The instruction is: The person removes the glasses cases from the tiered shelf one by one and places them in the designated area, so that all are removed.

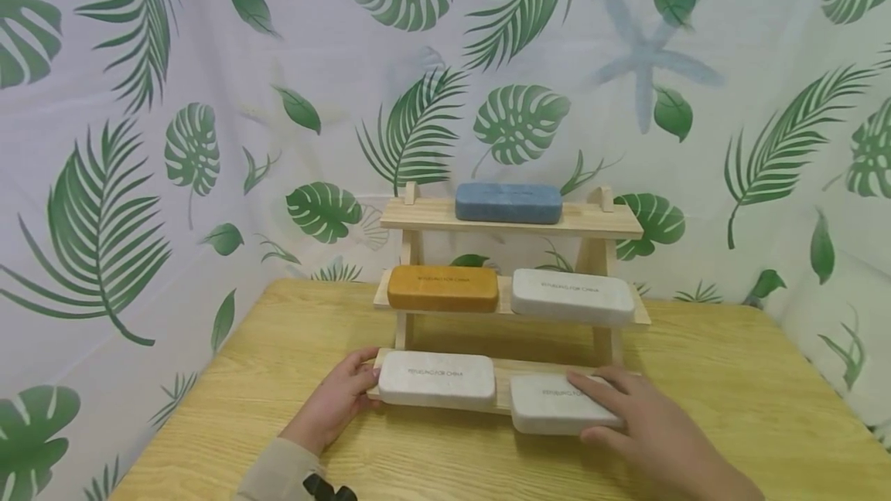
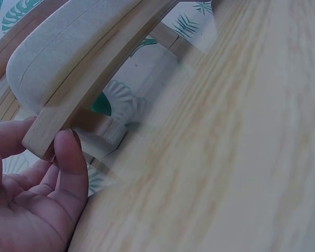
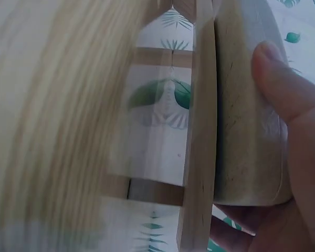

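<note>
A three-tier wooden stand (image 1: 503, 389) holds several rounded glasses cases with printed lettering. At the left end of its lowest board, my left hand (image 1: 339, 393) pinches the board's corner; the left wrist view shows these fingertips (image 2: 68, 149) on the wood. Beside this hand lies a white glasses case (image 1: 437, 379). My right hand (image 1: 647, 416) grips another white glasses case (image 1: 550, 407) at the lowest board's right, thumb on its near side and fingers over its top and far end. That case reaches past the board's front edge. In the right wrist view, the case (image 3: 241, 131) stands against the board.
On the middle tier are an orange glasses case (image 1: 442, 289) and a white one (image 1: 572, 297). A blue glasses case (image 1: 509, 203) lies on the top tier. The stand is on a wood-grain table (image 1: 278, 346), before a leaf-patterned cloth (image 1: 292, 138).
</note>
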A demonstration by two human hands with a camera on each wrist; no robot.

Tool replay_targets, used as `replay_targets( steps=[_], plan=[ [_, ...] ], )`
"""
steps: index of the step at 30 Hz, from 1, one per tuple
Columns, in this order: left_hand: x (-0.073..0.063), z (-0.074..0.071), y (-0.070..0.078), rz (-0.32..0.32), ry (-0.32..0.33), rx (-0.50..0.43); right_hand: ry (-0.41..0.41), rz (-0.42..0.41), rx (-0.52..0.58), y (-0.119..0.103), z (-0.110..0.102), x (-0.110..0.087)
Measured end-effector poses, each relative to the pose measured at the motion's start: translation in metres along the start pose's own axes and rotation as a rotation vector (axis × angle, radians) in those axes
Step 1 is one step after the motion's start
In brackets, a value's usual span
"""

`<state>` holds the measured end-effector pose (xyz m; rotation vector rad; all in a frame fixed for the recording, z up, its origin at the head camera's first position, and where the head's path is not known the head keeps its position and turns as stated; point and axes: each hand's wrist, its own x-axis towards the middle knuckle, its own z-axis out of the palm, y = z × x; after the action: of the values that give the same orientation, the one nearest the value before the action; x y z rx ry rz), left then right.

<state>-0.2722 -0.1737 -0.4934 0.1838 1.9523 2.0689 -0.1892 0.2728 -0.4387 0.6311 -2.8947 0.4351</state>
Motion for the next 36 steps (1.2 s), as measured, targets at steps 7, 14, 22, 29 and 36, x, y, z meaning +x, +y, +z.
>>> replay_targets(
  steps=[7,14,22,29,36],
  plan=[
    [0.0,-0.001,0.0,0.005,-0.006,0.006,0.06,-0.044,0.016,0.009,-0.003,-0.002],
    [-0.001,0.0,0.002,0.0,-0.01,0.002,0.081,-0.028,0.017,0.022,-0.014,-0.007],
    [-0.001,0.0,0.001,0.002,-0.002,0.008,0.127,-0.03,0.027,0.039,-0.027,-0.012],
    [-0.001,-0.001,-0.001,0.005,-0.008,0.012,0.139,-0.016,0.009,0.059,-0.037,-0.016],
    [0.0,0.0,0.0,0.002,-0.007,0.011,0.175,-0.015,-0.005,0.079,-0.044,-0.023]
  ],
)
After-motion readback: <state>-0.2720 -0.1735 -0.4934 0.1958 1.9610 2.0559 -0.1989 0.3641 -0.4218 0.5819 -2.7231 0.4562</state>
